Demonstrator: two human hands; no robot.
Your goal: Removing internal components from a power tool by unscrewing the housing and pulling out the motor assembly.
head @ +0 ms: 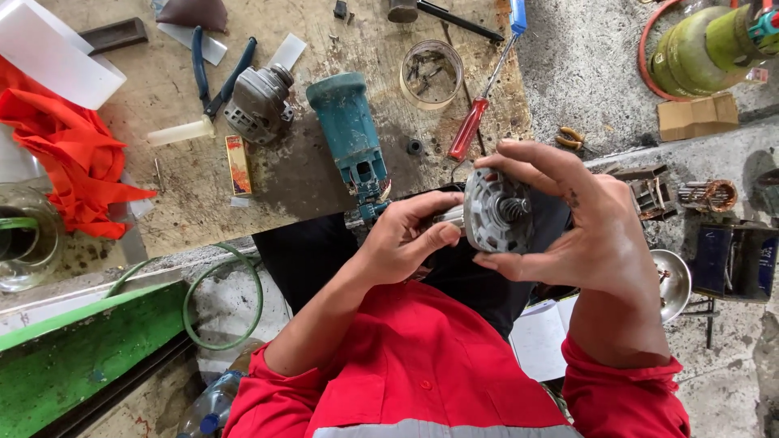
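While 2 hands (503,235) grip a motor rotor (497,211), teal housing (350,130) and screwdriver (479,109) lie beyond.

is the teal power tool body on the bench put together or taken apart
Taken apart: the teal housing lies alone, its grey gear head separate beside it.

Grey metal motor part (493,212) held up in front of my chest, above my lap, clear of workbench. Round, disc-shaped housing face with ribs and cut-outs, dull and grimy. Short toothed pinion shaft projects from centre, pointing toward me. Pale cylindrical section extends from its left side, mostly hidden. My right hand (596,235) cups disc rim; my left hand (403,241) pinches pale end.
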